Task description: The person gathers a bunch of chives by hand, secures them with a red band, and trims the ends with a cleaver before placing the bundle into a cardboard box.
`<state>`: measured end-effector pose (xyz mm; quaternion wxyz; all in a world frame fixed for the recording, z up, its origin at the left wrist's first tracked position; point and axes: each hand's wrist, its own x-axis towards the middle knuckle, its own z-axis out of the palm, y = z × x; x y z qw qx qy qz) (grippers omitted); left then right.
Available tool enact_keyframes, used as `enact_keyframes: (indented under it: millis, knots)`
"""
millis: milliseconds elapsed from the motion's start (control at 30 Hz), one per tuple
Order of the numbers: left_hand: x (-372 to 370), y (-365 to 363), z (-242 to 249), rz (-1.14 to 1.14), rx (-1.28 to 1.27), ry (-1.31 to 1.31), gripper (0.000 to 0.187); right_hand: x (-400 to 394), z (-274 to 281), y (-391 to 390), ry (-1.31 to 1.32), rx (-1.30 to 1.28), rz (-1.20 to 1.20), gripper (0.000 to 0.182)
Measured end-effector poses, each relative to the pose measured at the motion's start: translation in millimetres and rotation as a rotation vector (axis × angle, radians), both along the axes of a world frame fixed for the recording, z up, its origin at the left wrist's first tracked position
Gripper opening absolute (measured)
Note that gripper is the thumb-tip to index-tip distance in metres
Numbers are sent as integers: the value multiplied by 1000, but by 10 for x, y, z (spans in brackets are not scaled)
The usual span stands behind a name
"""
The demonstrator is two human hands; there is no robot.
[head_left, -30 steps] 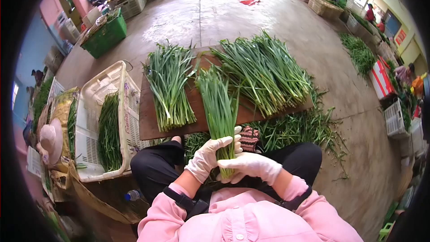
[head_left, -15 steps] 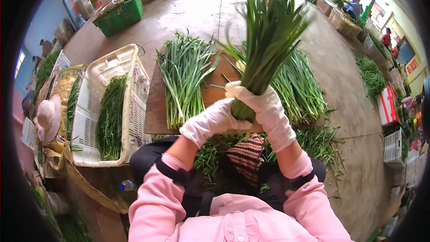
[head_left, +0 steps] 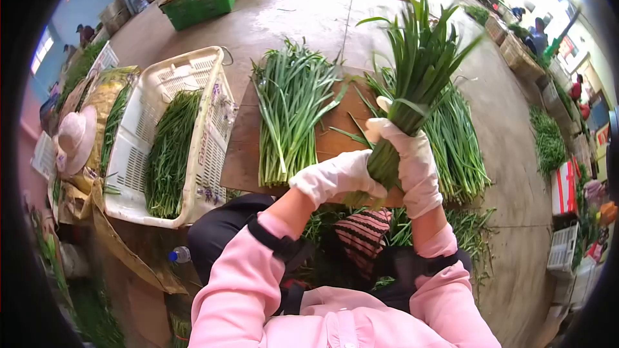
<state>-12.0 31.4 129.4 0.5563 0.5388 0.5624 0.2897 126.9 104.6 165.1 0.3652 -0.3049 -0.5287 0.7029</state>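
Note:
Both hands wear white gloves and grip one upright bunch of long green leaves [head_left: 419,80] above the brown board [head_left: 242,154]. My left hand [head_left: 342,177] is wrapped round the bunch's lower end. Higher up, my right hand [head_left: 412,161] closes round its stems, the leaves fanning out above. A pile of green stalks [head_left: 290,116] lies on the board's left part, and a second pile [head_left: 454,138] lies on the right, partly hidden behind the held bunch.
White crate [head_left: 126,177] with greens stands left of the board. Loose greens [head_left: 474,232] lie below the board's right edge. A blue-capped bottle [head_left: 180,255] is near my left leg. Further off are a green bin [head_left: 200,9], a pink hat [head_left: 76,138] and a person [head_left: 536,38].
The view has shifted, with the crate and board moved in the picture. Both hands still grip the bunch, which now appears lower and its leaves more spread.

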Motion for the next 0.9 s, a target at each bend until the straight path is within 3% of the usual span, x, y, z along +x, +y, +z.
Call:
enact_keyframes:
  millis: [33, 100, 133, 167, 233, 300, 367, 433, 467, 567, 633, 700, 733, 767, 867, 900]
  knots:
    - [-82, -52, 70, 9, 7, -1, 49, -21, 17, -3, 44, -35, -34, 58]
    - [-325, -204, 144, 64, 390, 1, 55, 34, 53, 41, 98, -90, -81, 58]
    - [-474, -338, 292, 234, 364, -95, 59, 62, 6, 128, 209, -166, -45, 59]
    - [-666, -468, 417, 401, 334, -191, 63, 120, -85, 242, 306, -203, -12, 49]
    - [-1219, -527, 164, 640, 395, 68, 75, 116, -54, 297, 382, -205, 15, 48]
    - [-1565, -501, -321, 813, 350, 575, 100, 3, -52, 337, 417, -239, 32, 47]
    - [-1640, -483, -558, 815, 3, 401, 132, -174, 4, 342, 450, -274, 49, 47]
    - [-1576, -460, -745, 760, -89, 639, 144, -393, 68, 303, 426, -325, 29, 44]
    - [-1615, -456, -821, 746, -81, 571, 147, -518, 84, 316, 414, -316, 30, 40]
    - [-1753, -531, -943, 663, 31, 464, 146, -1002, 177, 266, 434, -347, -102, 36]
    - [-1858, -562, -982, 643, 37, 404, 135, -1229, 72, 335, 454, -320, 123, 28]
    - [-1984, -598, -1194, 559, 322, -82, 121, -1518, -72, 360, 484, -366, 50, 26]
    - [-2003, -566, -1298, 588, 401, -213, 91, -1637, -139, 347, 477, -366, 55, 26]
    - [-2030, -590, -1406, 594, 402, -218, 91, -1740, -204, 331, 493, -381, 81, 25]
    - [-1879, -754, -897, 610, 362, -349, 66, -1974, -465, 357, 477, -429, 112, 26]
    - [-1876, -750, -865, 617, 361, -353, 66, -2017, -535, 343, 451, -468, 110, 27]
